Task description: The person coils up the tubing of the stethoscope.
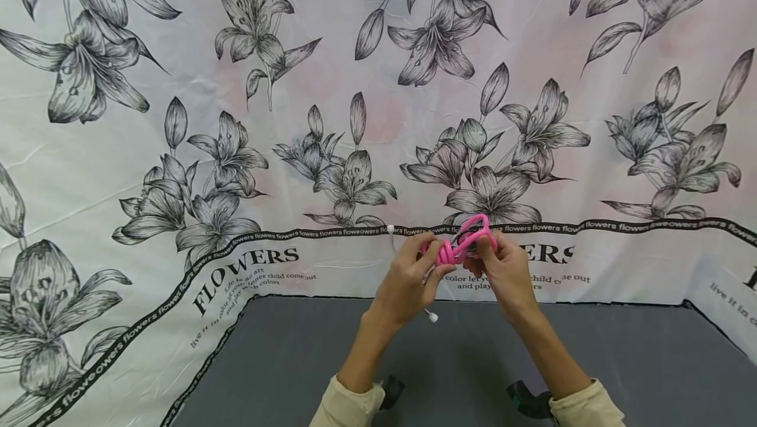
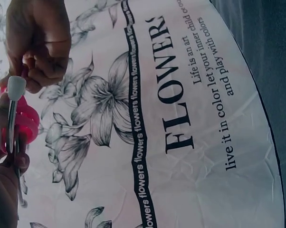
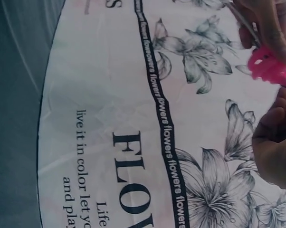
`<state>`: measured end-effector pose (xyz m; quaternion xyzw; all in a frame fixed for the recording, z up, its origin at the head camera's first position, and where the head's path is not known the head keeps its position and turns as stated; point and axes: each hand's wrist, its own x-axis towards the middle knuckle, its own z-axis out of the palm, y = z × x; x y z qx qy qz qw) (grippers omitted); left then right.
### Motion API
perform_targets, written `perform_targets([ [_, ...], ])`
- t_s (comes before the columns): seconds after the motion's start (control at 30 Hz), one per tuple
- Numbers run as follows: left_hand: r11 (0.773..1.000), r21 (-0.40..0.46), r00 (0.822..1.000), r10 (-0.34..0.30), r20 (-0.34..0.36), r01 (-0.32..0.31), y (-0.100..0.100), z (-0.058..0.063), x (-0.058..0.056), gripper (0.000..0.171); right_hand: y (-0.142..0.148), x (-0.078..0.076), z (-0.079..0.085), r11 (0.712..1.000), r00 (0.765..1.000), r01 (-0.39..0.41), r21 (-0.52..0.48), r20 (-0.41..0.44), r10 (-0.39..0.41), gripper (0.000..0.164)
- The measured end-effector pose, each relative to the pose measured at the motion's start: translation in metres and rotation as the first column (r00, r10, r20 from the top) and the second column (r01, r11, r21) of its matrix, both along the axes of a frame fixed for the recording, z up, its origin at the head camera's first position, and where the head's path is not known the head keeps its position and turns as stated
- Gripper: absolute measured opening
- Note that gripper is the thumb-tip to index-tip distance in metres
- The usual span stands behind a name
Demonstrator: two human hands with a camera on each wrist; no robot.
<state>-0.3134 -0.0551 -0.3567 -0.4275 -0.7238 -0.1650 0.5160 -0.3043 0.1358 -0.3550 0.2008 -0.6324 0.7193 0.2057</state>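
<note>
Thick pink cord [image 1: 447, 253] is wound in coils around thin silver rods, with one loose loop standing up at its right side. My left hand [image 1: 399, 286] pinches the coils and rods between thumb and fingers. One rod [image 2: 11, 126] ends in a white cap [image 2: 16, 88] in the left wrist view. Two white tips [image 1: 434, 316] stick out above and below the left hand in the head view. My right hand [image 1: 510, 276] pinches the loop's right end, fingers curled in. In the right wrist view, part of the pink coil [image 3: 271, 66] lies between the two hands.
Both hands are raised over the far edge of a dark grey table [image 1: 284, 361]. Behind it hangs a white cloth [image 1: 355, 263] printed with lilies and lettering. Black straps [image 1: 526, 401] sit at the wrists, by cream sleeves [image 1: 349, 407].
</note>
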Motion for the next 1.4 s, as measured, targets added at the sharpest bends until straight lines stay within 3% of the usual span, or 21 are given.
perform_targets([
  [0.2,0.998,0.024,0.995,0.057,0.077,-0.060,-0.005,-0.002,0.000,0.037,0.014,-0.001,0.003,0.982,0.989,-0.141,0.124,-0.029,0.146,0.013],
  [0.37,0.996,0.022,0.990,0.079,0.120,-0.082,-0.008,-0.001,-0.001,0.037,0.029,-0.003,0.008,0.925,0.968,-0.239,0.296,-0.005,0.252,0.029],
  [0.57,0.996,-0.042,0.975,0.088,0.202,-0.081,-0.012,0.000,-0.001,0.040,0.048,0.001,0.016,0.826,0.974,-0.217,0.520,0.055,0.221,0.048],
  [0.7,0.986,-0.156,0.943,0.103,0.318,-0.056,-0.012,-0.004,-0.005,0.042,0.061,0.005,0.020,0.752,0.978,-0.207,0.626,0.146,0.148,0.054],
  [0.83,0.952,-0.307,0.888,0.145,0.437,-0.004,-0.006,-0.015,-0.014,0.036,0.068,0.006,0.021,0.680,0.983,-0.161,0.715,0.174,0.049,0.063],
  [0.97,0.893,-0.446,0.814,0.210,0.542,0.067,0.007,-0.036,-0.027,0.027,0.071,0.005,0.020,0.658,0.986,-0.102,0.746,0.161,-0.030,0.065],
  [1.03,0.858,-0.499,0.751,0.248,0.611,0.123,0.015,-0.049,-0.031,0.024,0.072,0.004,0.020,0.655,0.987,-0.097,0.749,0.159,-0.035,0.064],
  [1.13,0.807,-0.548,0.630,0.312,0.712,0.221,0.025,-0.069,-0.034,0.024,0.072,0.004,0.019,0.648,0.987,-0.108,0.754,0.159,-0.020,0.059],
  [1.2,0.787,-0.562,0.547,0.362,0.755,0.254,0.030,-0.079,-0.032,0.023,0.070,0.004,0.017,0.639,0.988,-0.114,0.761,0.153,-0.006,0.057],
  [1.23,0.781,-0.571,0.520,0.388,0.761,0.253,0.031,-0.083,-0.031,0.023,0.070,0.004,0.016,0.635,0.989,-0.116,0.763,0.149,0.002,0.056],
  [1.3,0.766,-0.603,0.493,0.446,0.747,0.222,0.033,-0.088,-0.028,0.025,0.069,0.003,0.015,0.631,0.989,-0.121,0.767,0.147,0.011,0.055],
  [1.4,0.725,-0.678,0.526,0.533,0.663,0.121,0.034,-0.090,-0.024,0.030,0.069,0.002,0.014,0.628,0.988,-0.125,0.768,0.155,0.007,0.054],
])
